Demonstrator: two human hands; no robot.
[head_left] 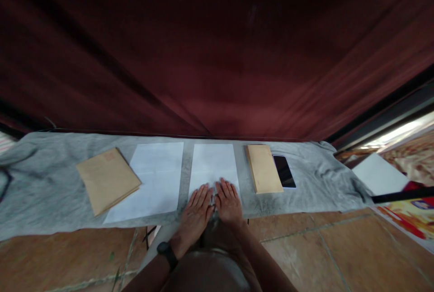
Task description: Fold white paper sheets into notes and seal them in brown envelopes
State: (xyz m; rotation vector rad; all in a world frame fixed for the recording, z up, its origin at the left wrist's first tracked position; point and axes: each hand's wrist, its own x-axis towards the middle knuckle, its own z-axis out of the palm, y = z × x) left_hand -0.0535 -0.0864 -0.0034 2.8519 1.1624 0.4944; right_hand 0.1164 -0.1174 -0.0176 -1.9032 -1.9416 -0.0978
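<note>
Left hand (196,210) and right hand (229,204) flat side by side, grip slack, holding nothing, on centre sheet's (213,162) near end by near edge of surface (262,204), sheet's long axis running toward far edge, neither hand nearer.

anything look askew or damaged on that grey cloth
Mildly askew: the left brown envelopes sit at an angle, overlapping the left white sheet. The middle sheet and right brown stack lie straighter. No spill or damage is visible.
</note>
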